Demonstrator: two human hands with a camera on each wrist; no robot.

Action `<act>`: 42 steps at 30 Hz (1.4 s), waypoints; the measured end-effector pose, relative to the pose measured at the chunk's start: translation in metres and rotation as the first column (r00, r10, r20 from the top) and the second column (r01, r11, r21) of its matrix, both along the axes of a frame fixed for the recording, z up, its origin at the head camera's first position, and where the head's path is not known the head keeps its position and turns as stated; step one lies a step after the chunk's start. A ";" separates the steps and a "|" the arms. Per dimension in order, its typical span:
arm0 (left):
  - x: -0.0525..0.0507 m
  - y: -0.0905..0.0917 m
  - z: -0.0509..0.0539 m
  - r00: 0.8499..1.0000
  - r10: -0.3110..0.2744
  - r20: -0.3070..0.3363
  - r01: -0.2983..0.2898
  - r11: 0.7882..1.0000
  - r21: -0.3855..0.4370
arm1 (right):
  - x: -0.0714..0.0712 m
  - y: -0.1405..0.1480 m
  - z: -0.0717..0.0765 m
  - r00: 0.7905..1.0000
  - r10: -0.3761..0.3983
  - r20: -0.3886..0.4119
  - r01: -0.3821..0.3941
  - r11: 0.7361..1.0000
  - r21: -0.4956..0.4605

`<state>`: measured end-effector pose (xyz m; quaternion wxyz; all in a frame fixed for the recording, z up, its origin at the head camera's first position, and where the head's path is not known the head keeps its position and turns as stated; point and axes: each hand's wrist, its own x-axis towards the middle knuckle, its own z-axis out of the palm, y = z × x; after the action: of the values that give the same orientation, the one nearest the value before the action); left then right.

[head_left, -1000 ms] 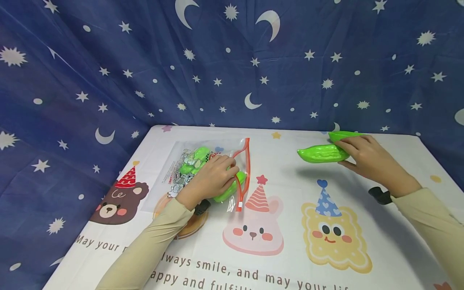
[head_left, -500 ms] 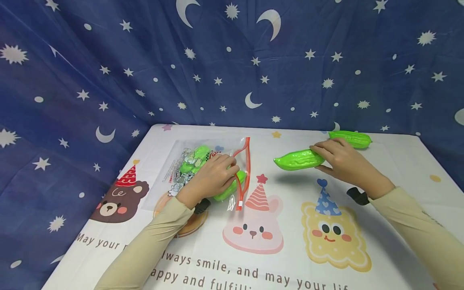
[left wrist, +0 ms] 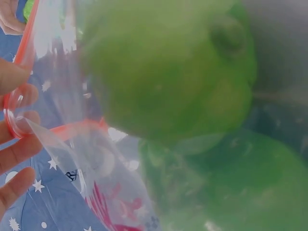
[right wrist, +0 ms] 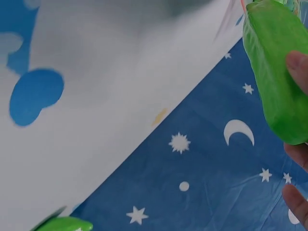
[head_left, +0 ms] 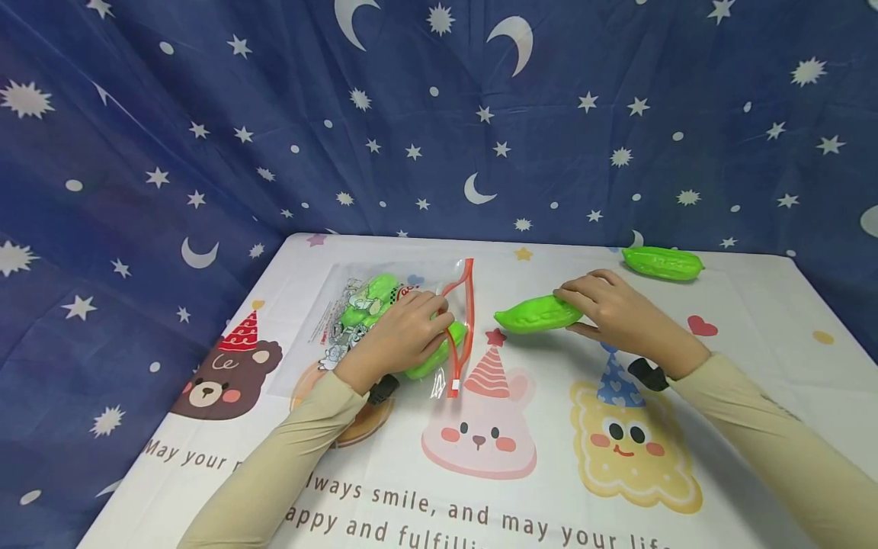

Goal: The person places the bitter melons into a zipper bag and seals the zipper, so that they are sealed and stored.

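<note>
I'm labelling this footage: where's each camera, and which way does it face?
Head: on head, facing forward and down at the table; left hand, right hand, sleeves show.
Left wrist: on that wrist, facing the clear bag; left fingers show.
Right wrist: on that wrist, facing table and curtain; right fingers show.
Head and right wrist share the held gourd.

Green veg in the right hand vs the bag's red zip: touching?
Apart. The head view shows a strip of white tablecloth between the tip of the green veg and the red zip.
</note>
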<state>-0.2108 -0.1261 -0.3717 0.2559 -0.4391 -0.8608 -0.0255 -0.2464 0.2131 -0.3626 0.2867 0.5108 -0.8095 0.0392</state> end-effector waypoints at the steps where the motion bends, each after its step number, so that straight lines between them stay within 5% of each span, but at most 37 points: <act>1: 0.000 0.000 0.000 1.000 -0.001 -0.002 0.001 1.000 -0.001 | 0.000 -0.002 -0.001 1.000 0.006 -0.001 -0.006 1.000 -0.004; 29: -0.003 0.000 0.000 0.999 -0.019 -0.044 0.020 1.000 0.022 | 0.008 -0.041 -0.008 0.988 0.155 0.017 -0.156 0.987 0.044; 42: -0.003 0.000 0.003 0.999 -0.014 -0.049 0.014 1.000 0.003 | 0.005 -0.054 -0.003 0.991 0.116 0.072 -0.123 0.986 0.109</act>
<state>-0.2137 -0.1259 -0.3688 0.2773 -0.4454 -0.8511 -0.0179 -0.2415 0.1592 -0.3652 0.2277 0.5724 -0.7873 0.0273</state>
